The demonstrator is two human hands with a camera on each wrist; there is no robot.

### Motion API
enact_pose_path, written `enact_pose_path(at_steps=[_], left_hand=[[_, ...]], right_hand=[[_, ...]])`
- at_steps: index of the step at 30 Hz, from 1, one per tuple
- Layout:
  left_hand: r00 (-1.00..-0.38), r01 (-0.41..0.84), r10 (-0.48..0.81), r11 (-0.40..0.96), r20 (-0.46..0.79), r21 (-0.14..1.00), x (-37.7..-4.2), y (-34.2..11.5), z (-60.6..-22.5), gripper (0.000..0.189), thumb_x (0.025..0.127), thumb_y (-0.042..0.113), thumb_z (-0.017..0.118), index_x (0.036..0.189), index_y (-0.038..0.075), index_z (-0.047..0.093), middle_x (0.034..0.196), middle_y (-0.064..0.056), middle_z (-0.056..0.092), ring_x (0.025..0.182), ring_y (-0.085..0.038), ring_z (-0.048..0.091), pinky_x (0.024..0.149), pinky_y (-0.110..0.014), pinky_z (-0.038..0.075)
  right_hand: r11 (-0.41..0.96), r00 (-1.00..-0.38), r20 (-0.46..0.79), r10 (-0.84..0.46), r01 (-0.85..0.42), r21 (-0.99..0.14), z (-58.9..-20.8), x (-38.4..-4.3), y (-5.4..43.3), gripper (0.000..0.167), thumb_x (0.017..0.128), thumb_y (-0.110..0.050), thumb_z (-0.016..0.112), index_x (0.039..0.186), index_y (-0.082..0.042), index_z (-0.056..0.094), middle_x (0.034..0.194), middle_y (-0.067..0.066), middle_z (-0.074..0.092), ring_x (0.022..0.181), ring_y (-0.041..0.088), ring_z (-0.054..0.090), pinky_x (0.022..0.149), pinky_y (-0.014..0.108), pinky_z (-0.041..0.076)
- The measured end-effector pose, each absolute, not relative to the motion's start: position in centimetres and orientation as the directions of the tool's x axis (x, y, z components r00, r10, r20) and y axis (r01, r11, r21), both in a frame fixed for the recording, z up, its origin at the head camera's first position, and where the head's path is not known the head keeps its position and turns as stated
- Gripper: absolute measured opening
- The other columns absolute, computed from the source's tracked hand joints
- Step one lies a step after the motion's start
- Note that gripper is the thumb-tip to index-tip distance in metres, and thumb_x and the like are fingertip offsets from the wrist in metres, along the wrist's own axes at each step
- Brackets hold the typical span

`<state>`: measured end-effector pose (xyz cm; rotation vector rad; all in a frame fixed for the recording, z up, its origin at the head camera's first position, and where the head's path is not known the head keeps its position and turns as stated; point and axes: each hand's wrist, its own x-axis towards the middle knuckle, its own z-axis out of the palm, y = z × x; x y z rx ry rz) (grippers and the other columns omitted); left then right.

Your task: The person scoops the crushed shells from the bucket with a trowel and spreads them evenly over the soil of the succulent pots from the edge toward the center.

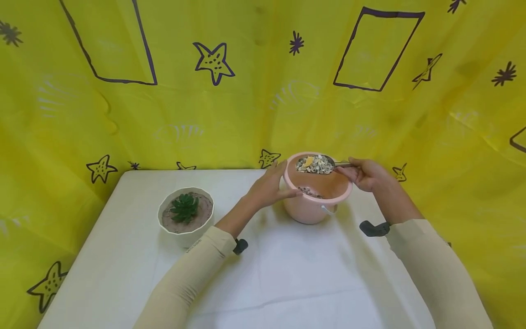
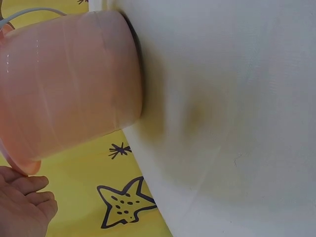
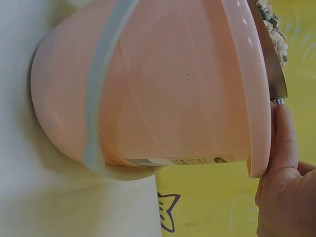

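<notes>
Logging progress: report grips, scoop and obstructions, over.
Left grip touching pink bucket at rim. Right grip holding loaded scoop over bucket's mouth. No obstruction visible; potted plant stands apart.

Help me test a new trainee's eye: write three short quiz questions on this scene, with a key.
1. Multiple choice: which hand grips the scoop? A) left; B) right; C) neither.
2. True or false: in the head view, the plant pot stands to the left of the bucket.
3. Fill in: the left hand touches the bucket's ____.

Key: 1. B, the right hand. 2. True. 3. Rim.
</notes>
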<state>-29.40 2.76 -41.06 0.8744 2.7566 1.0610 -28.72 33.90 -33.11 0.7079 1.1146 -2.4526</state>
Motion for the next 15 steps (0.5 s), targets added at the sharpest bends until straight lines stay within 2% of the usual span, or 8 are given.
enact_pose_path(at_steps=[9, 15], left_hand=[[-0.840, 0.494, 0.518, 0.604, 0.163, 0.625, -29.05, 2.66, -40.99, 0.108, 0.089, 0.062, 0.077, 0.170, 0.020, 0.019, 0.174, -0.002, 0.021, 0.161, -0.027, 0.000, 0.119, -0.062, 0.030], [-0.849, 0.492, 0.499, 0.629, 0.173, 0.602, -28.65, 2.80, -41.00, 0.107, 0.090, 0.065, 0.075, 0.169, 0.016, 0.022, 0.173, -0.005, 0.024, 0.161, -0.026, 0.004, 0.119, -0.060, 0.031]], right_hand=[[-0.611, -0.813, -0.566, -0.133, 0.517, -0.599, -32.89, -28.67, 33.52, 0.031, 0.114, -0.017, 0.043, 0.107, 0.007, 0.061, 0.095, 0.033, 0.073, 0.088, 0.040, 0.077, 0.095, 0.034, 0.056], [-0.608, -0.816, -0.560, -0.147, 0.521, -0.599, -32.82, -28.69, 33.27, 0.037, 0.114, -0.016, 0.042, 0.101, 0.010, 0.064, 0.094, 0.034, 0.072, 0.086, 0.040, 0.077, 0.094, 0.034, 0.057]])
